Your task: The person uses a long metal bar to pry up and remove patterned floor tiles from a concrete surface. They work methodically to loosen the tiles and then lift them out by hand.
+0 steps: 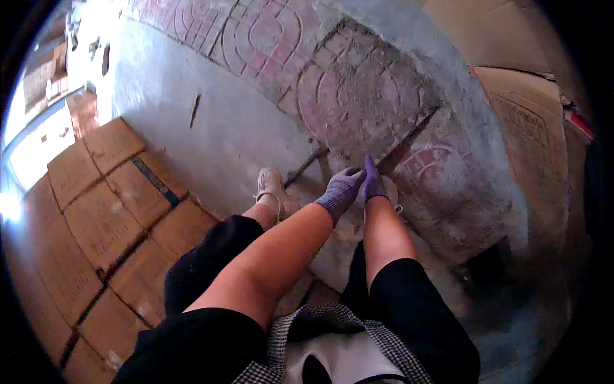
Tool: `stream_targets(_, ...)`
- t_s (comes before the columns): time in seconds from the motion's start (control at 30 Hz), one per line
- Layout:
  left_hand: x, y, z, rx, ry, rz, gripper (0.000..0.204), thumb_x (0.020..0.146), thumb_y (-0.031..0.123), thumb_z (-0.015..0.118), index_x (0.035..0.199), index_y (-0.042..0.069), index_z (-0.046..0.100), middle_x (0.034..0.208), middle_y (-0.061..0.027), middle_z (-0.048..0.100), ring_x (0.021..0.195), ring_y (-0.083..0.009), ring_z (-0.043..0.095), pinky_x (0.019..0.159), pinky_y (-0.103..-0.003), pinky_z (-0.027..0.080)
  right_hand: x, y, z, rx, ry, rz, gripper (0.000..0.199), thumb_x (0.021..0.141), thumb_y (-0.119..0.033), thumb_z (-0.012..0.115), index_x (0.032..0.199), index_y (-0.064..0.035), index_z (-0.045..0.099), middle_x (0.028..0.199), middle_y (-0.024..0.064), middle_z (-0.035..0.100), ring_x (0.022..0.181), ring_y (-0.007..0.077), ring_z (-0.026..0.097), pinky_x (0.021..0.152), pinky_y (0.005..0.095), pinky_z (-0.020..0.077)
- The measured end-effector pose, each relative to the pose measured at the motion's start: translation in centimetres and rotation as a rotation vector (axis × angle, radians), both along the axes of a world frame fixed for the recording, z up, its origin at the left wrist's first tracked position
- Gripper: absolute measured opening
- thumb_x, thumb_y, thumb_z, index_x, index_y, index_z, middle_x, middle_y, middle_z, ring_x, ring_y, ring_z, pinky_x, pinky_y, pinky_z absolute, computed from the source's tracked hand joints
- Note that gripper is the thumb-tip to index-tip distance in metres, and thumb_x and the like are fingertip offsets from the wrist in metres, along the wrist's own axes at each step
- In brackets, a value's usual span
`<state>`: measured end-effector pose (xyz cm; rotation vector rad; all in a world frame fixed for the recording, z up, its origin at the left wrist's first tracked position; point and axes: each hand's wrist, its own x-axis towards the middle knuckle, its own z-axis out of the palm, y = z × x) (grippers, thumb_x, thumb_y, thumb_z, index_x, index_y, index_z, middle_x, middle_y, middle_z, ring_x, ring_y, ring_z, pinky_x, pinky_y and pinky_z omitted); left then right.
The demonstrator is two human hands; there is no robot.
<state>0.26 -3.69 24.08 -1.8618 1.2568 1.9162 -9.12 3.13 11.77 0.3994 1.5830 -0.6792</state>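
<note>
Above the smooth grey floor [217, 102], knitted purple gloves [337, 197] cover the left hand [342, 189] and right hand [373, 182], touching at the fingers; I cannot tell whether either pinches fabric. Probably the gloves are being adjusted, calling next for a gentle tug. Dusty reddish tiles [262, 35] bear curved grooves; boxy cardboard cartons [102, 221] stack leftward.

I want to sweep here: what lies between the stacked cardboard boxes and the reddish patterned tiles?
The head view shows grey floor between the boxes and tiles, with a thin dark streak, perhaps a stick.
</note>
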Motion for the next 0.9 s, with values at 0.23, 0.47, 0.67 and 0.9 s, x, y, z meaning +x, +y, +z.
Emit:
stream_targets(0.23,3.9,-12.8,-1.6,-0.434,-0.413,-0.704,0.074,0.081,0.044,0.059,0.137,0.003,0.035,0.131,-0.0225,0.044,0.122,-0.0377,0.042,0.101,-0.041,0.037,2.2,-1.6,-5.4,0.198,0.522,0.176,0.078,0.077,-0.056,0.060,0.129,0.0004,0.046,0.133,0.0160,0.046,0.121,0.0282,0.044,0.101,0.0391,0.0340)
stream_targets(0.47,7.2,-19.1,-10.1,-0.415,-0.308,-1.047,0.089,0.078,0.048,0.060,0.142,-0.001,0.023,0.147,-0.0275,0.018,0.136,-0.0447,0.017,0.111,-0.045,0.021,2.3,-2.4,-5.7,0.023,0.546,0.155,0.074,0.077,-0.048,0.067,0.128,0.0000,0.046,0.130,0.0155,0.049,0.118,0.0289,0.047,0.099,0.0410,0.0358)
stream_targets(0.67,6.4,-16.7,-11.7,-0.553,-0.302,-1.084,0.077,0.080,0.040,0.058,0.140,0.003,0.028,0.146,-0.0280,0.020,0.136,-0.0446,0.018,0.109,-0.045,0.026,2.0,-0.4,-4.3,0.153,0.499,-0.017,0.088,0.074,-0.049,0.071,0.135,0.0043,0.036,0.137,0.0185,0.043,0.125,0.0308,0.043,0.102,0.0377,0.0347)
stream_targets(0.9,13.1,-17.2,-8.3,-0.407,-0.050,-0.994,0.043,0.086,0.016,0.056,0.127,0.005,0.049,0.128,-0.0220,0.050,0.113,-0.0322,0.054,0.091,-0.038,0.046,1.1,0.8,-2.7,-0.004,0.168,-0.370,0.065,0.083,-0.046,0.061,0.133,-0.0099,0.042,0.129,0.0107,0.050,0.122,0.0275,0.044,0.101,0.0453,0.0329)
